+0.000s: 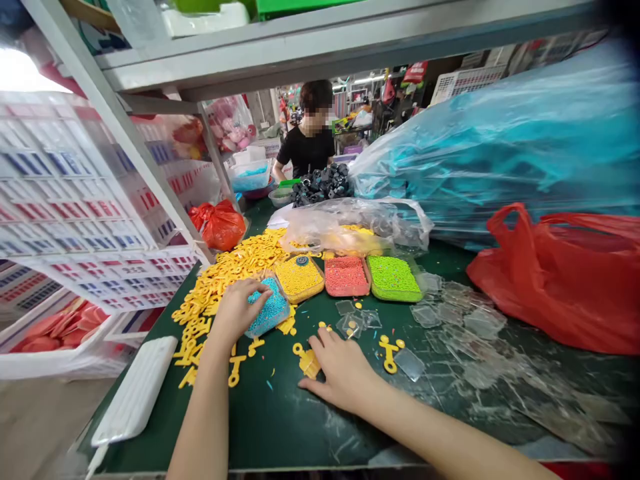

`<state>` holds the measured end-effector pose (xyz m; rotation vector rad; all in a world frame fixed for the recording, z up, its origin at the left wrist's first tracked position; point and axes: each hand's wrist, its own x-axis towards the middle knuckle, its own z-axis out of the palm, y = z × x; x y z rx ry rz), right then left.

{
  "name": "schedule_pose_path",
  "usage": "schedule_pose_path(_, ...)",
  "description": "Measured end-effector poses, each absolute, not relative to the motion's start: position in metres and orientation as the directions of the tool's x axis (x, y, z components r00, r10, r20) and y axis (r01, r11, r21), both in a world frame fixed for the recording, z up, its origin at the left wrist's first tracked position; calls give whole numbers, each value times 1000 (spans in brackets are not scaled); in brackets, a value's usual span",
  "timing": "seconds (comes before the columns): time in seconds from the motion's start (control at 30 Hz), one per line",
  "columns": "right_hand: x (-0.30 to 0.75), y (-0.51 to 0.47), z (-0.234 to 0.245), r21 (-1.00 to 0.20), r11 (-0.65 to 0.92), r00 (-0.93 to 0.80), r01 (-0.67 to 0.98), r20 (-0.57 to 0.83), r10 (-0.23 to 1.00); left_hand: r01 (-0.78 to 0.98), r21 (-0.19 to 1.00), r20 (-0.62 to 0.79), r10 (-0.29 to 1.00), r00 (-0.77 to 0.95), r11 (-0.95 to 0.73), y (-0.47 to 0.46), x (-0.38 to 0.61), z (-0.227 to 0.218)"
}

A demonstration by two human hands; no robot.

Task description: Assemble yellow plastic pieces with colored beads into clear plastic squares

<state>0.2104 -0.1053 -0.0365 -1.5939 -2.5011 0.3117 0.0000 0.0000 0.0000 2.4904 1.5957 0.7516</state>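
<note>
My left hand [236, 308] is curled over the left rim of a clear tray of blue beads [270, 312], which sits at an angle to the other trays. Its thumb lies above the beads, and the other fingertips are partly hidden. On the green tabletop [280, 427] my right hand [343, 367] rests palm down with fingers apart. A yellow plastic piece with a ring end [306, 361] lies between its thumb and forefinger, partly covered. Beyond the hands stand trays of yellow beads [300, 280], pink beads [347, 277] and green beads [395, 279].
Loose yellow plastic parts [210, 293] spread along the left. Clear flat squares [410, 365] lie at right, near a red plastic bag [560, 280]. A white power strip [135, 390] lies at the left edge. A person [307, 150] sits opposite, behind black parts [323, 185].
</note>
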Motion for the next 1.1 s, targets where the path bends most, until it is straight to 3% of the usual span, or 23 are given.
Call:
schedule_pose_path(0.13, 211, -104, -34, -314, 376, -402, 872, -19, 915, 699, 447, 480, 809, 339, -559, -31, 19, 9)
schedule_pose_path(0.3, 216, -100, -36, -330, 403, -427, 854, 2, 904, 619, 541, 365, 822, 437, -569, -68, 44, -19)
schedule_pose_path(0.43, 221, -97, -35, -353, 426, -460, 833, -15, 888, 663, 594, 278, 889, 363, -456, -77, 40, -45)
schedule_pose_path(0.53, 226, -94, -33, -385, 446, -488, 808, -15, 873, 665, 619, 313, 908, 278, -417, -77, 34, -52)
schedule_pose_path(0.67, 231, -90, -31, -400, 433, -484, 808, -32, 874, 644, 621, 335, 894, 297, -447, -77, 36, -53)
schedule_pose_path(1.1, 229, -93, -24, -335, 355, -403, 873, -86, 911, 657, 566, 203, 857, 474, -498, -71, 54, -62)
